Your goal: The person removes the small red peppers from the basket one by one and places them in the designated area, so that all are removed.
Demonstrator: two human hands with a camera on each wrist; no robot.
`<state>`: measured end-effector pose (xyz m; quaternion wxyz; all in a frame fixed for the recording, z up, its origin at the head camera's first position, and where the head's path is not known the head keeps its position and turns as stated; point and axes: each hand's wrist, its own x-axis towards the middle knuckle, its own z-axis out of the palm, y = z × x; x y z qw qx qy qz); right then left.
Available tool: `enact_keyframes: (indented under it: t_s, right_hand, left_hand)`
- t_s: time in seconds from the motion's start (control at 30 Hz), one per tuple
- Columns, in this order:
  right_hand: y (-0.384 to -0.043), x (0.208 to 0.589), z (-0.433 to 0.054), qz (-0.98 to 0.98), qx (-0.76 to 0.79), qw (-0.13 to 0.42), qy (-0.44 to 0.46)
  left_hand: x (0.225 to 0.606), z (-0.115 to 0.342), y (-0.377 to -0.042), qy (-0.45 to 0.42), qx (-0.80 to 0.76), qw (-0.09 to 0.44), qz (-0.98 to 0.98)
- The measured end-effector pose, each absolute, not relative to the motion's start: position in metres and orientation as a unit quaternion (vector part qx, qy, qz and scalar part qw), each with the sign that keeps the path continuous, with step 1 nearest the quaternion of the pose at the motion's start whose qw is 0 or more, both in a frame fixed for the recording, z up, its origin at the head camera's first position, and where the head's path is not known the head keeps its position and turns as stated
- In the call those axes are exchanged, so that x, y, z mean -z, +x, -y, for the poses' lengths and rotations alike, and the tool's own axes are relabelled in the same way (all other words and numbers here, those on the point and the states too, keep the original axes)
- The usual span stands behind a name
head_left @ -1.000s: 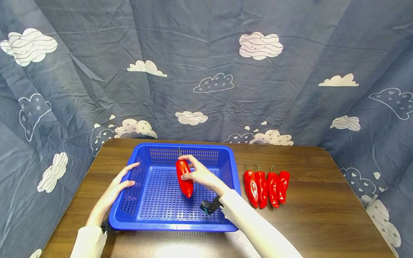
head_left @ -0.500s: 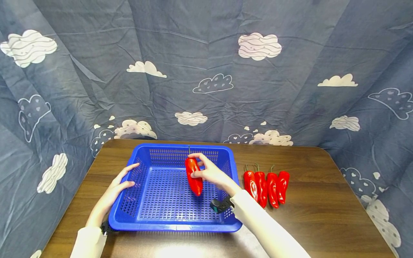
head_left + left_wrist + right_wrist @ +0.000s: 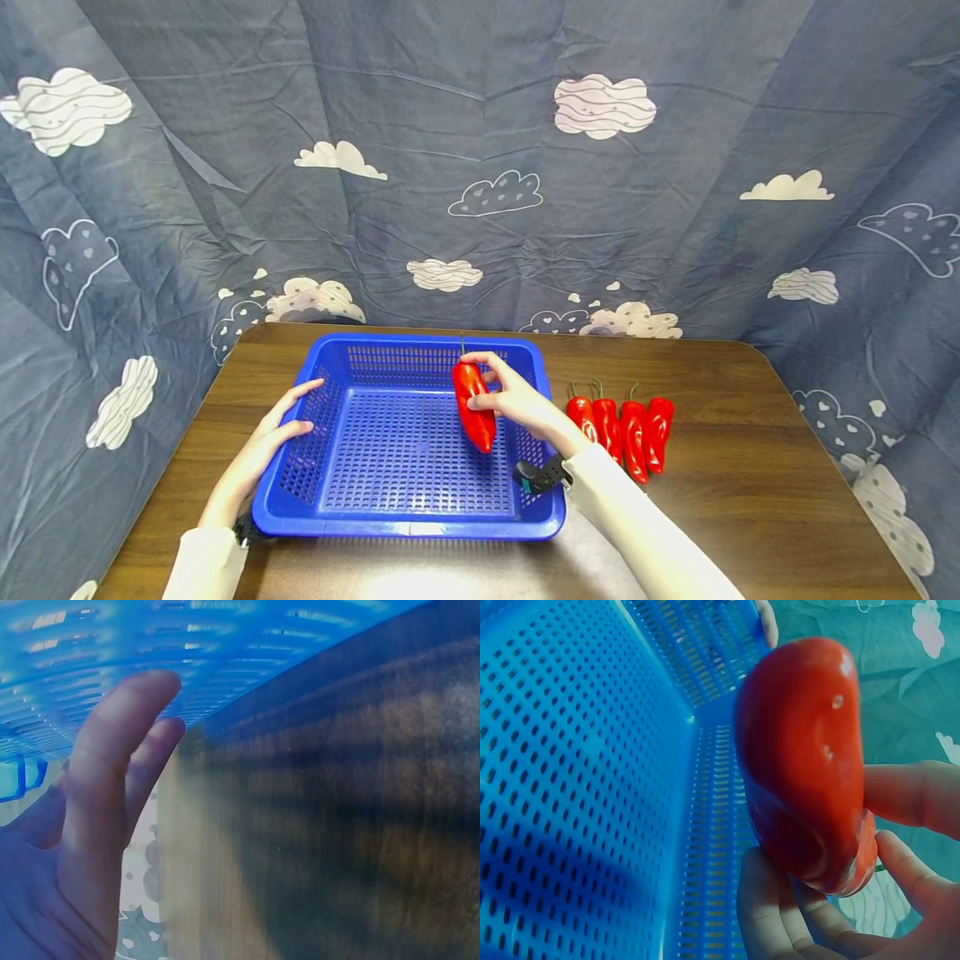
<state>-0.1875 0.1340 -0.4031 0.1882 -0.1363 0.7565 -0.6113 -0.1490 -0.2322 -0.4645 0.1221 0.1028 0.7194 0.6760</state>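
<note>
A blue plastic basket (image 3: 408, 527) with slotted walls stands on the left half of the table. My left hand (image 3: 255, 454) grips its left side, with thumb and forefinger over the rim; in the left wrist view other fingers (image 3: 101, 769) lie along the outside wall. Over the right part of the basket, my right hand (image 3: 521, 404) holds a long red pepper (image 3: 478, 427) by its upper part, thin stem pointing away and tip toward me. The right wrist view shows fingers and thumb around the pepper (image 3: 799, 757), its blunt end facing the camera.
To the right of the basket, several red peppers (image 3: 635, 433) lie side by side on the brown wooden table (image 3: 750, 467), partly covered by my right forearm. A dark cloth (image 3: 420, 225) with white clouds hangs behind the table.
My right hand has carried the red pepper steadily to the right above the basket, toward its right wall. The left hand and the basket have stayed in place.
</note>
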Motion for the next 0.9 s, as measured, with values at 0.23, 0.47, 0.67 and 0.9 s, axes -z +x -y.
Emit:
enact_keyframes:
  t_s: [0.23,0.47,0.67,0.9]
  right_hand:
    - [-0.186,0.399,-0.146,-0.762,0.606,0.185,-0.135]
    - [-0.186,0.399,-0.158,-0.769,0.6,0.18,-0.127]
    - [-0.186,0.398,-0.169,-0.769,0.602,0.178,-0.124]
    - [-0.184,0.394,-0.179,-0.764,0.608,0.173,-0.125]
  left_hand:
    - [0.466,0.233,-0.15,0.109,-0.673,0.118,-0.722]
    - [0.466,0.233,-0.15,0.103,-0.679,0.125,-0.716]
    - [0.464,0.232,-0.149,0.095,-0.681,0.132,-0.714]
    - [0.463,0.231,-0.148,0.088,-0.686,0.136,-0.71]
